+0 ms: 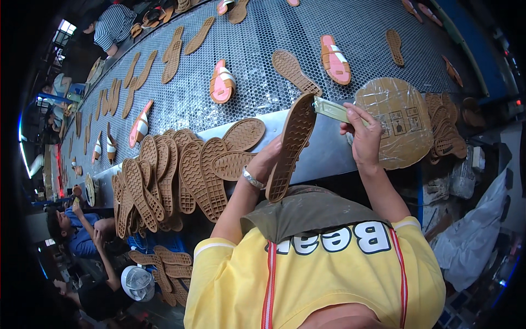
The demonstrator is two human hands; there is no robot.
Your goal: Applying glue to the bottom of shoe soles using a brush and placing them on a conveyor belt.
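Left hand (267, 160): fingers holding brown sole (293, 145), tilted, above near edge of worktop (330, 156) | right hand (365, 134): fingers pinching pale-green applicator (331, 111), tip at sole's far end | sole pile (156, 178) left, wrapped disc (395, 143) right

The left grip (267, 158) holds a brown sole (294, 143), the right grip (366, 134) a pale-green tool (332, 110).

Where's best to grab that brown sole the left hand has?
Probably its middle, from the left: the long sole stands steeply tilted, the left hand holds it there, and the pale flat tool is at its upper right edge.
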